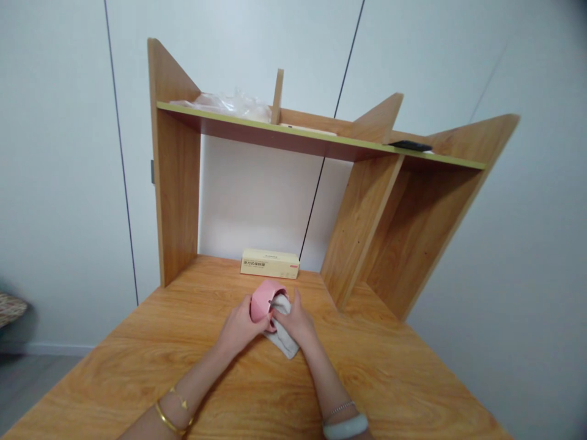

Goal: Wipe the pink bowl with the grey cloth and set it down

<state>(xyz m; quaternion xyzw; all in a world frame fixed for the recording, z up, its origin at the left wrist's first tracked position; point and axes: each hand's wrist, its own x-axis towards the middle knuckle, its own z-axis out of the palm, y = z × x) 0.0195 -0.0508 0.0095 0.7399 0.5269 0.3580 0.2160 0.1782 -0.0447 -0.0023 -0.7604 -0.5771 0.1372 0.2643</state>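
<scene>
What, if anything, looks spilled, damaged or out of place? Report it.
Nothing looks spilled or visibly damaged. Only the clear plastic stands out slightly: it lies crumpled toward the left of the upper shelf, looking untidy.

Pink container tilted, opening twd rt; cloth (lt grey) partly inside.

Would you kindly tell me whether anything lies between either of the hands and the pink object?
Nothing visible separates the left hand from the pink object, which it grips directly. The right hand holds a grey cloth partly inside the object's opening, so the cloth lies between them there; bare contact by its fingers is unclear.
</scene>
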